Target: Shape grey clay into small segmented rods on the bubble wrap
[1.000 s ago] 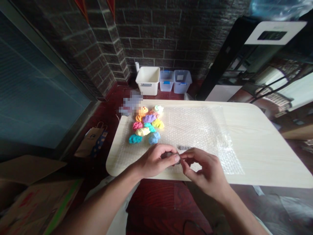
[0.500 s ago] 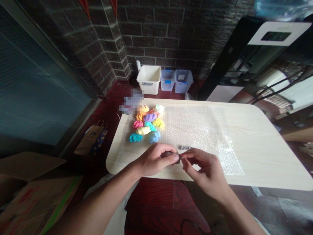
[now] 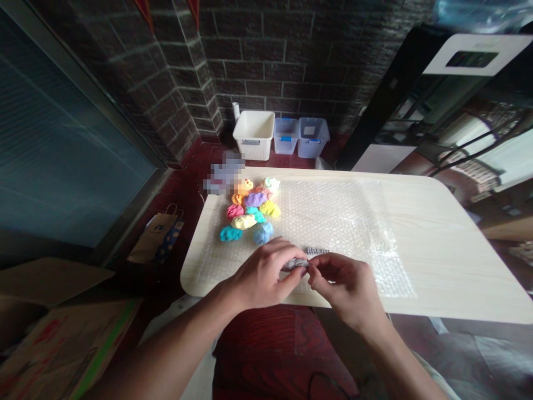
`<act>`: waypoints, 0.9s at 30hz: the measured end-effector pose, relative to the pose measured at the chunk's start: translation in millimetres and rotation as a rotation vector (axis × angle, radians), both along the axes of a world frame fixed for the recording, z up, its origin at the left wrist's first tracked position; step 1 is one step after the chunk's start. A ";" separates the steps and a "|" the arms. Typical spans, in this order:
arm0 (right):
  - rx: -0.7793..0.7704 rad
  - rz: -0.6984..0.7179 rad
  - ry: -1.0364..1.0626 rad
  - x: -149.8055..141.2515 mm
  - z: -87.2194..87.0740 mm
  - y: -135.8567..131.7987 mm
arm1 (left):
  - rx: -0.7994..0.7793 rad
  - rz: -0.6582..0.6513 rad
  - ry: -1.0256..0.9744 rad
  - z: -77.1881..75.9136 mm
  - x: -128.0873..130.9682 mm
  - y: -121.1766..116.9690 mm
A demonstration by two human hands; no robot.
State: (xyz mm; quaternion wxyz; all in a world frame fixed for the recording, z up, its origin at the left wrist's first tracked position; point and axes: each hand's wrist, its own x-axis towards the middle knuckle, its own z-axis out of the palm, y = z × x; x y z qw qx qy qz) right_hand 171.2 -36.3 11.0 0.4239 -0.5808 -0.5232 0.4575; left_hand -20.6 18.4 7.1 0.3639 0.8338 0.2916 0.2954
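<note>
My left hand (image 3: 268, 272) is closed around a small grey bunched bundle (image 3: 296, 264), soft-looking like cloth. At the bundle's right end, the thumb and fingertips of my right hand (image 3: 345, 283) are pinched together on it; anything finer between them is too small to make out. Just beyond my fingers lies a short black-and-white patterned strip (image 3: 317, 251). Farther up and left sits a group of bunched, soft-looking bundles, among them a light blue bundle (image 3: 263, 233), a teal bundle (image 3: 231, 233), a purple bundle (image 3: 255, 199) and a yellow bundle (image 3: 270, 209).
Bubble wrap (image 3: 333, 211) covers much of the pale wooden table (image 3: 449, 250). Beyond the far edge stand a white bin (image 3: 255, 136) and two clear plastic boxes (image 3: 313, 139). To the left are a paper bag (image 3: 152, 236) and an open cardboard box (image 3: 54, 333).
My left hand has turned a little, so more of the grey bundle shows, now with a lighter side up. My right fingertips have closed in on its end. The other bundles have stayed put.
</note>
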 end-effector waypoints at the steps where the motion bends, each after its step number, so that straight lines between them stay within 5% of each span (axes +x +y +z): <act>1: 0.004 -0.009 -0.012 -0.7 -0.9 0.3 | 0.010 0.001 0.005 -0.6 0.8 -0.6; 19: 0.079 -0.071 -0.128 -5.4 -6.6 4.5 | 0.056 0.082 -0.009 -4.6 10.1 -2.8; 27: 0.129 -0.121 0.036 -8.6 -4.4 5.0 | -0.161 0.172 -0.099 0.6 14.5 -1.2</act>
